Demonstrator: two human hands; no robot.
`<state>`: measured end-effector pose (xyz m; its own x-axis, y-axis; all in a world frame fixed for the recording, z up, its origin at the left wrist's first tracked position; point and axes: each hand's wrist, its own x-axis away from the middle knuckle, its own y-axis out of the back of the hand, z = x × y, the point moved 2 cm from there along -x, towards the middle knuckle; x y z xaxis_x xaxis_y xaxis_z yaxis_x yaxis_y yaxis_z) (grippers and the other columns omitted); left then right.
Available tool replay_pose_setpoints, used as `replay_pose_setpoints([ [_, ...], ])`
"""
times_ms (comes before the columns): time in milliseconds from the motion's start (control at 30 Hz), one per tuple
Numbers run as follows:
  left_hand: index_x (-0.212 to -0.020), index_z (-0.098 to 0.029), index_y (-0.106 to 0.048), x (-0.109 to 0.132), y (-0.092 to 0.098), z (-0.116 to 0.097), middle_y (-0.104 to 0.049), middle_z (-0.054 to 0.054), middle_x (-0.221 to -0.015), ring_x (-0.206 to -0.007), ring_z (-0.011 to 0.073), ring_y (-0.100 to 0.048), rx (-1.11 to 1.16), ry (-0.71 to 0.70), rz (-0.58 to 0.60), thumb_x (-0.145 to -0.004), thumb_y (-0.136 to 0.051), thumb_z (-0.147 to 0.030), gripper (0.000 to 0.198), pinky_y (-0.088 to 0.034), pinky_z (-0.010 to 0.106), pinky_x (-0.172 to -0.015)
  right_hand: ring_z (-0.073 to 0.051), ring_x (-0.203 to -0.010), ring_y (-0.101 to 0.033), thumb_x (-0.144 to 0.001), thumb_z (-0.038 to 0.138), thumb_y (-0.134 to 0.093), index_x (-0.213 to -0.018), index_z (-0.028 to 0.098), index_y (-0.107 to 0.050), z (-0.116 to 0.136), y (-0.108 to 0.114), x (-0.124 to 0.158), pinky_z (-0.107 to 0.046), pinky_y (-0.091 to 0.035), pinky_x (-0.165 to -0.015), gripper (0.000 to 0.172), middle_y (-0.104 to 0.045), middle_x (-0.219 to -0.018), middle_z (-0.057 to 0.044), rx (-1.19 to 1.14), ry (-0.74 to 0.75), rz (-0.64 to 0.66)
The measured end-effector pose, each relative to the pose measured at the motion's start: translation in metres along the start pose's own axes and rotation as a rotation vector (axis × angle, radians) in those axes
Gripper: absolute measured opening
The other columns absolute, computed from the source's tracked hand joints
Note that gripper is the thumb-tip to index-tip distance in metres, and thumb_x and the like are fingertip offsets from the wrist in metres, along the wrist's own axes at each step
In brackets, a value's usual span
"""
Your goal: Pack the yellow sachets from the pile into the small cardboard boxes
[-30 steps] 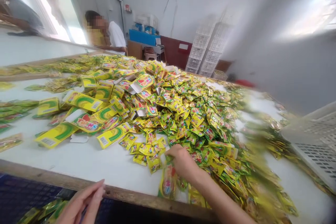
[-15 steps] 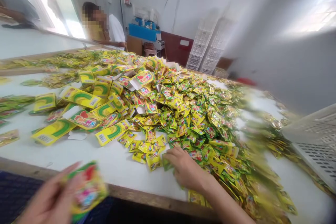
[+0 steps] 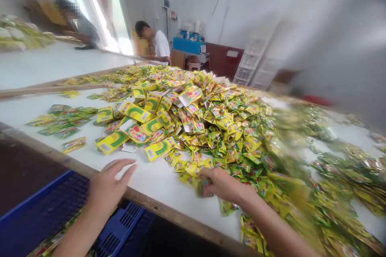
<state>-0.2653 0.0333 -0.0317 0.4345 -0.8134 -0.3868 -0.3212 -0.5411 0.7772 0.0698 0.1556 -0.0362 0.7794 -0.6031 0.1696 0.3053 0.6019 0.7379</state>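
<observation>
A big heap of small yellow-green sachets (image 3: 229,128) covers the white table (image 3: 150,176). My right hand (image 3: 221,184) rests at the near edge of the heap, fingers curled round a sachet (image 3: 202,186). My left hand (image 3: 110,184) hovers over the table's wooden front edge (image 3: 141,198), fingers stretched out and holding nothing. Below it stands a blue crate (image 3: 60,209) with several sachets inside. Flat yellow-green cartons (image 3: 135,128) lie left of the heap.
Two people sit at the far side, one in a white shirt (image 3: 159,44), another at the back left (image 3: 72,24). White crates (image 3: 250,68) are stacked by the far wall. Loose sachets (image 3: 63,120) lie on the table's left part.
The view has swung left. My left hand held a sachet half a second ago and is now empty and open over the table edge. My right hand stays at the heap's edge.
</observation>
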Motion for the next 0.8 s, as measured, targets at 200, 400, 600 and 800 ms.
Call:
replay_pose_setpoints([
  [200, -0.11, -0.013, -0.064, -0.06, -0.087, -0.062, -0.064, 0.019, -0.113, -0.115, 0.038, -0.054, -0.274, -0.181, 0.227, -0.074, -0.052, -0.008, 0.038, -0.042, 0.05, -0.094, -0.02, -0.095, -0.056, -0.063, 0.016, -0.083, -0.096, 0.017, -0.066, 0.007, -0.011, -0.018, -0.026, -0.042, -0.078, 0.037, -0.06, -0.103, -0.006, 0.134, -0.066, -0.11],
  [400, -0.113, -0.006, -0.057, -0.04, -0.075, -0.06, -0.062, 0.023, -0.099, -0.1, 0.0389, -0.058, -0.429, -0.182, 0.266, -0.083, -0.04, -0.012, 0.035, -0.043, 0.048, -0.085, -0.022, -0.096, -0.055, -0.055, 0.024, -0.089, -0.104, 0.018, -0.063, 0.004, -0.016, -0.001, -0.027, -0.043, -0.078, 0.056, -0.059, -0.103, -0.006, 0.122, -0.107, -0.191],
  [600, -0.128, -0.009, -0.05, -0.024, -0.068, -0.054, -0.064, 0.021, -0.103, -0.099, 0.0365, -0.061, -0.436, -0.104, 0.336, -0.079, -0.045, -0.01, 0.05, -0.044, 0.048, -0.085, -0.017, -0.084, -0.059, -0.07, 0.008, -0.071, -0.096, 0.023, -0.063, 0.008, -0.033, 0.028, -0.024, -0.041, -0.069, 0.031, -0.063, -0.097, -0.002, 0.008, -0.136, -0.306],
  [800, -0.103, -0.011, -0.063, -0.031, -0.064, -0.063, -0.068, 0.019, -0.096, -0.096, 0.0347, -0.063, -0.27, 0.016, 0.298, -0.082, -0.047, -0.014, 0.027, -0.047, 0.043, -0.08, -0.017, -0.067, -0.064, -0.068, 0.004, -0.066, -0.099, 0.022, -0.066, -0.005, -0.035, 0.043, -0.024, -0.045, -0.062, 0.037, -0.068, -0.071, 0.003, -0.378, -0.181, -0.424],
])
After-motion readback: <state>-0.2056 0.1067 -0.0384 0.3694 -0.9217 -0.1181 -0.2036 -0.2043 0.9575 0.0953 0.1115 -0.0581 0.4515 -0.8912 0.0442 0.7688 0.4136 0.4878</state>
